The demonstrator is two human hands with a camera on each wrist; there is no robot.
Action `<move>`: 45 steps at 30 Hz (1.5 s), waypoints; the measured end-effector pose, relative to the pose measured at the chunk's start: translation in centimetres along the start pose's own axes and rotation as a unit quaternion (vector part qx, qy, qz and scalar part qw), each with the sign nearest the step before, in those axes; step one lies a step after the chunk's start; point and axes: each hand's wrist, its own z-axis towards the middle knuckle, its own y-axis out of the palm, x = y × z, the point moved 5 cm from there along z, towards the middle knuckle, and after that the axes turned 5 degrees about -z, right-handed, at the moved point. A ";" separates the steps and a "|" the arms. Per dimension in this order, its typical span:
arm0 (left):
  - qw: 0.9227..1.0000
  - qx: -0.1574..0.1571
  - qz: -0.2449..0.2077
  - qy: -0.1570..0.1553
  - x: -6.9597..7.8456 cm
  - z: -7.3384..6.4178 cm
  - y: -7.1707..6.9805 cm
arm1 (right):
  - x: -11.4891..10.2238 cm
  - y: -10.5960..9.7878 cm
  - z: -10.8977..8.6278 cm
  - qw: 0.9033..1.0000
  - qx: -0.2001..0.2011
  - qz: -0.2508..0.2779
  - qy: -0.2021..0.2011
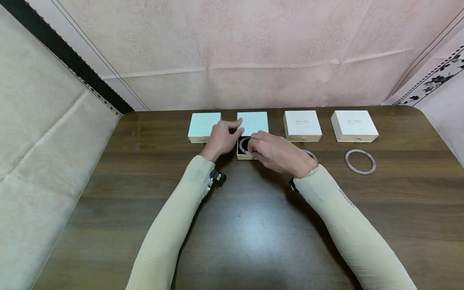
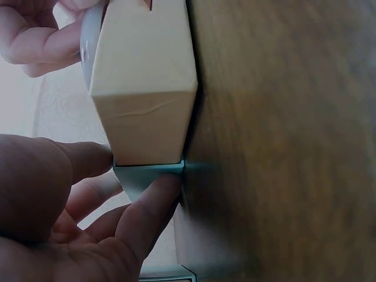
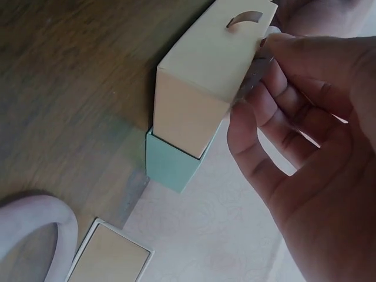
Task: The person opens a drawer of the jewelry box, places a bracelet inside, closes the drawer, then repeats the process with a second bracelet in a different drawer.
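Observation:
A mint-topped box (image 1: pixel 255 124) has its cream drawer (image 1: pixel 245 157) pulled out toward me, with a dark inside. My left hand (image 1: pixel 222 139) grips the mint sleeve (image 2: pixel 141 178) at its left side, thumb and fingers on different faces. Over the drawer, my right hand (image 1: pixel 277 151) pinches a pale bangle (image 1: pixel 242 146) between thumb and fingers. Part of that bangle is in the drawer; my fingers cover the rest. In the right wrist view, the notched drawer front (image 3: pixel 214 50) lies beside the pinching fingertips.
Another mint box (image 1: pixel 204 125) stands to the left. Two white boxes, a nearer one (image 1: pixel 302 124) and a farther one (image 1: pixel 354 124), stand to the right. One bangle (image 1: pixel 360 162) lies at right; another bangle (image 1: pixel 311 154) is partly hidden by my right hand. Patterned cloth (image 1: pixel 253 52) hangs behind.

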 end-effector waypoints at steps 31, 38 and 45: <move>1.000 -0.001 0.004 0.006 0.1 0.1 -0.1 | 0.8 0.3 0.2 0.999 0.028 -0.013 0.008; 1.000 -0.001 0.004 0.004 0.0 0.1 0.0 | 1.0 0.5 0.4 0.999 0.041 -0.017 -0.001; 1.000 -0.001 0.003 -0.004 -0.1 0.2 0.1 | 1.3 0.5 0.3 0.999 0.049 -0.010 -0.013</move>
